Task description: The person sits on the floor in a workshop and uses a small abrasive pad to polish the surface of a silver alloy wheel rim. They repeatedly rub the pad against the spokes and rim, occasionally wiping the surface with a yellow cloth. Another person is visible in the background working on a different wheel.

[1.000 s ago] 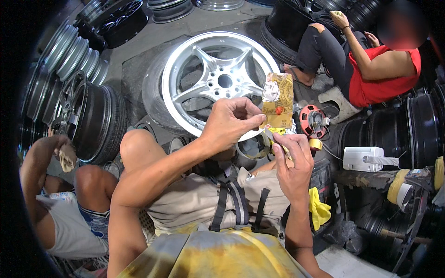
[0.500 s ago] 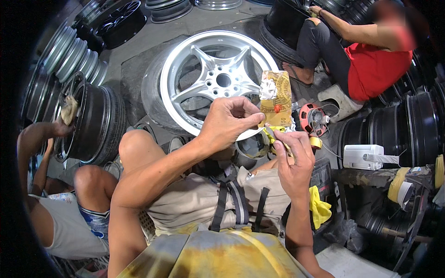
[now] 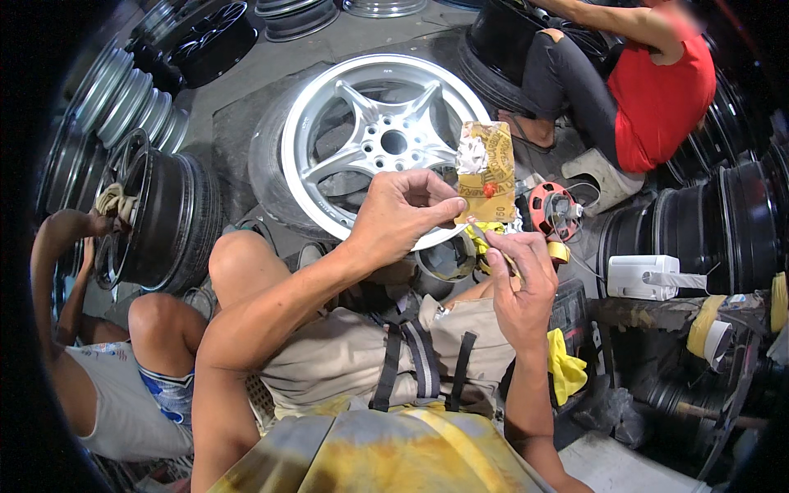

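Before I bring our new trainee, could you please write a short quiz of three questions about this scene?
1. Which of the wearer's hands pinches the brown rectangular printed sheet?
2. True or false: the silver metal five-spoke wheel stands upright on its edge.
3. On the sheet, where does the small bright-red dab appear in the picture?
A) Above the silvery-white patch
B) Below the silvery-white patch

Key:
1. The left hand.
2. False; it lies flat, spokes facing up.
3. B.
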